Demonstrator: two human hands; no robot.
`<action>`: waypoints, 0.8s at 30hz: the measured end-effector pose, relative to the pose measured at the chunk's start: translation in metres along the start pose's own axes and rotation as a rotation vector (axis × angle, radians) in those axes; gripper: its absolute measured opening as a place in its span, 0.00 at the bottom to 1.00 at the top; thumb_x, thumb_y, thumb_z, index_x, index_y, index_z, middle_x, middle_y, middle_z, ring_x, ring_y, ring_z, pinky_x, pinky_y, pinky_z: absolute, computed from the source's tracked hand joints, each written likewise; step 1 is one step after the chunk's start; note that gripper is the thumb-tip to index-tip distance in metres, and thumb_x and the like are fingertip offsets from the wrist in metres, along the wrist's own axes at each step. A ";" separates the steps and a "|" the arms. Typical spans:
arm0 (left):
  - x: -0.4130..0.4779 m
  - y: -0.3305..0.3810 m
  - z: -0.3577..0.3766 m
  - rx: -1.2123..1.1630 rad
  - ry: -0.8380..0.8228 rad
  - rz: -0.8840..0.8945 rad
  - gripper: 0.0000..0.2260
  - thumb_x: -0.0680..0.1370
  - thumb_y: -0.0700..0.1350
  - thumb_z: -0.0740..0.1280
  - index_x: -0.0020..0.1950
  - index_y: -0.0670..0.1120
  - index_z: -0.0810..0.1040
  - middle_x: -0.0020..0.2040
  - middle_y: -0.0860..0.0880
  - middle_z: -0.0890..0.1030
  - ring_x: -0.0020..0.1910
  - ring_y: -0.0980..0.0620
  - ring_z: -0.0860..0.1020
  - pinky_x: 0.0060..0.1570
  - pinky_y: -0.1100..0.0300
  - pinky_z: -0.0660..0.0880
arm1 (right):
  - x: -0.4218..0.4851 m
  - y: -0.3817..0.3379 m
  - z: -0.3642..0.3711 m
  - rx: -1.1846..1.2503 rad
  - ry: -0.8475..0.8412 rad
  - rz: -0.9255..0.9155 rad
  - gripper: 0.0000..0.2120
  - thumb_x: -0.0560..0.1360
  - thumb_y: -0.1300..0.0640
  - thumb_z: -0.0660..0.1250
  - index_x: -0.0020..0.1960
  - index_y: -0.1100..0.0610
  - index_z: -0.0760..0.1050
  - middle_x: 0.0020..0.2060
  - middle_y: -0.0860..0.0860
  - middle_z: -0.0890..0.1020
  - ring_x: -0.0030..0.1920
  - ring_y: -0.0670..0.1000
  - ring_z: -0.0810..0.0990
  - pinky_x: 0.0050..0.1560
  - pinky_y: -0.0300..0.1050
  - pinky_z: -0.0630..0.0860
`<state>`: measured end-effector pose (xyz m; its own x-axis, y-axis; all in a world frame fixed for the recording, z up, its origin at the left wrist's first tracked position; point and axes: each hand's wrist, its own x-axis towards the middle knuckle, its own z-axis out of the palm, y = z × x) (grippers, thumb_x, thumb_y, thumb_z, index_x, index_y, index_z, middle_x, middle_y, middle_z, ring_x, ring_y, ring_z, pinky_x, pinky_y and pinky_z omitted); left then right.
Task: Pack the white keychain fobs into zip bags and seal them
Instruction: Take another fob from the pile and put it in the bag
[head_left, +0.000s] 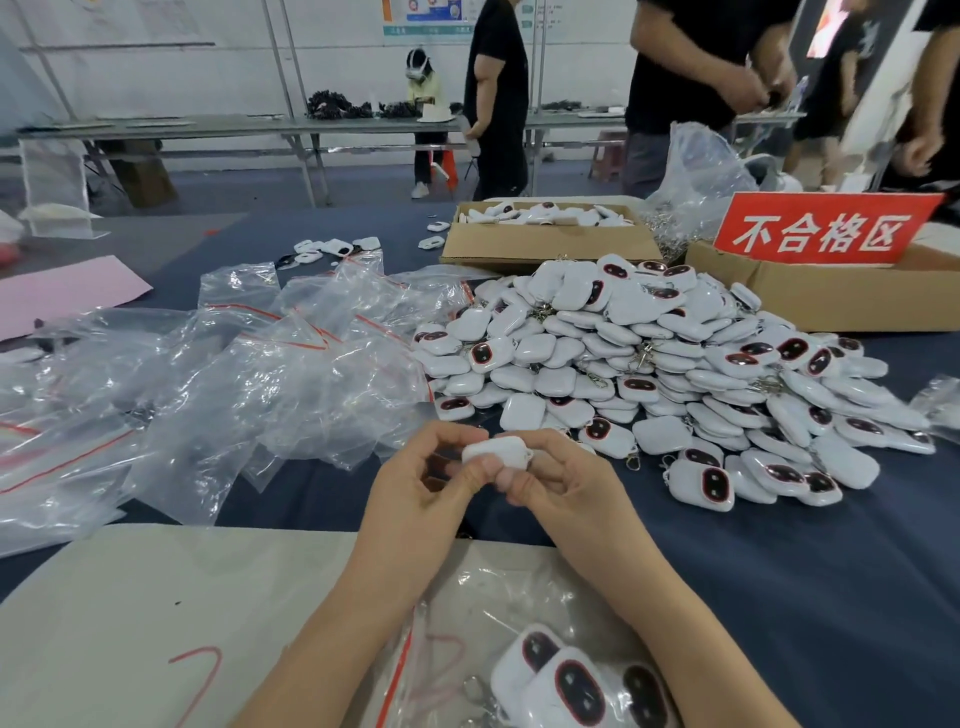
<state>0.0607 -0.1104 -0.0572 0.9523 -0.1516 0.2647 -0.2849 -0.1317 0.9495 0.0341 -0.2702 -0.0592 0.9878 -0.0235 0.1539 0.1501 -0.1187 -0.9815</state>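
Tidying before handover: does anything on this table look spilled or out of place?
Yes. Two loose fobs lie on the blue cloth left of the open cardboard box, outside it and apart from the main heap; other strays lie beyond the crumpled zip bags.

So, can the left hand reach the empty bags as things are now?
Probably yes. The bags lie just beside the left hand, on its own side, with nothing between. But both it and the right hand hold a fob, so it would have to let go first.
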 end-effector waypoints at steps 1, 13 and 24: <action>0.000 0.000 0.000 -0.003 0.010 -0.012 0.12 0.77 0.42 0.73 0.48 0.61 0.82 0.42 0.54 0.84 0.42 0.49 0.80 0.47 0.53 0.79 | 0.000 -0.002 0.000 0.015 0.000 -0.010 0.14 0.79 0.59 0.70 0.53 0.39 0.80 0.44 0.46 0.87 0.47 0.43 0.84 0.52 0.39 0.79; 0.000 0.001 0.002 0.036 -0.005 -0.011 0.14 0.77 0.42 0.74 0.46 0.64 0.83 0.38 0.49 0.84 0.37 0.47 0.80 0.42 0.52 0.78 | 0.002 0.000 -0.003 0.165 -0.012 0.005 0.15 0.76 0.67 0.70 0.43 0.47 0.82 0.44 0.52 0.87 0.45 0.47 0.85 0.47 0.38 0.80; 0.007 -0.003 -0.008 -0.092 -0.101 -0.071 0.16 0.79 0.39 0.70 0.63 0.55 0.78 0.54 0.54 0.85 0.52 0.53 0.83 0.55 0.59 0.79 | 0.004 -0.001 -0.003 0.239 -0.012 -0.010 0.14 0.75 0.73 0.69 0.47 0.54 0.83 0.52 0.46 0.86 0.54 0.46 0.85 0.52 0.32 0.77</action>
<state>0.0691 -0.1031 -0.0567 0.9525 -0.2437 0.1828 -0.2019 -0.0556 0.9778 0.0381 -0.2731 -0.0574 0.9865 -0.0116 0.1634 0.1636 0.1199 -0.9792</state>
